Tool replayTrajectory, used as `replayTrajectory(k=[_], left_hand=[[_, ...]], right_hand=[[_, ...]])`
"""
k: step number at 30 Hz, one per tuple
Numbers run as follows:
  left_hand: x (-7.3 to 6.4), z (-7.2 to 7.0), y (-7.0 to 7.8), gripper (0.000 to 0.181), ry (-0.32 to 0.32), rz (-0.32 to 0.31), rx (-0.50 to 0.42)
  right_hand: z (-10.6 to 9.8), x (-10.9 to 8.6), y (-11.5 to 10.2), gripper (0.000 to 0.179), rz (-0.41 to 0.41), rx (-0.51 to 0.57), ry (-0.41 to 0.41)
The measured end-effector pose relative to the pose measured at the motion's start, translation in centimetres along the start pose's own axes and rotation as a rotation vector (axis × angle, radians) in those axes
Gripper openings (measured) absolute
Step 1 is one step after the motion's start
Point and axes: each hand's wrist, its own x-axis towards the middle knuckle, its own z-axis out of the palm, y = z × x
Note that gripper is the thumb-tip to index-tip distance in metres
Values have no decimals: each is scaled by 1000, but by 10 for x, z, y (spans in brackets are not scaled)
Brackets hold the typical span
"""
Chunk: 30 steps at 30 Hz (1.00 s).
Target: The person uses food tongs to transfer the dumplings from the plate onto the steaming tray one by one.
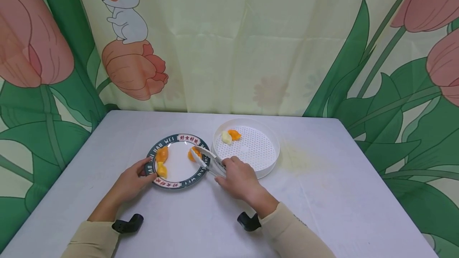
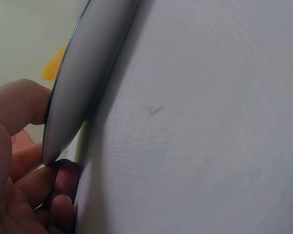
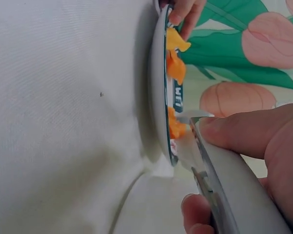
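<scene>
My left hand point(image 1: 132, 181) grips the left rim of a round plate point(image 1: 179, 167) with a dark, lettered border, thumb on top and fingers underneath in the left wrist view. In my right hand point(image 1: 239, 179) is a pair of white tongs point(image 3: 239, 190). Their tips are around an orange dumpling point(image 1: 197, 153) at the plate's right side. Two more dumplings lie on the left of the plate: an orange one point(image 1: 162, 155) and a yellow-orange one point(image 1: 161, 169). In the right wrist view, the tongs' tips overlap the near dumpling point(image 3: 175, 126).
Just right of the plate stands a round white steamer tray point(image 1: 256, 150) with a perforated base. It holds a pale dumpling point(image 1: 226, 137) and an orange dumpling point(image 1: 234, 134). A white cloth point(image 1: 322, 194) covers the table; a printed curtain point(image 1: 222, 51) hangs behind it.
</scene>
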Motion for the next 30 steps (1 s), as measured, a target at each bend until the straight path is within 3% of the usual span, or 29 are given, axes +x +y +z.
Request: replayTrajectory(k=[13, 20, 30], left_hand=[[2, -1, 2, 80, -8, -11, 19], [3, 0, -1, 81, -14, -22, 7], [3, 1, -2, 80, 2, -3, 15]], right_hand=[[-17, -3, 23, 48, -51, 173, 183], [-25, -5, 36, 48, -17, 278, 179], [-41, -5, 67, 49, 33, 291, 215]])
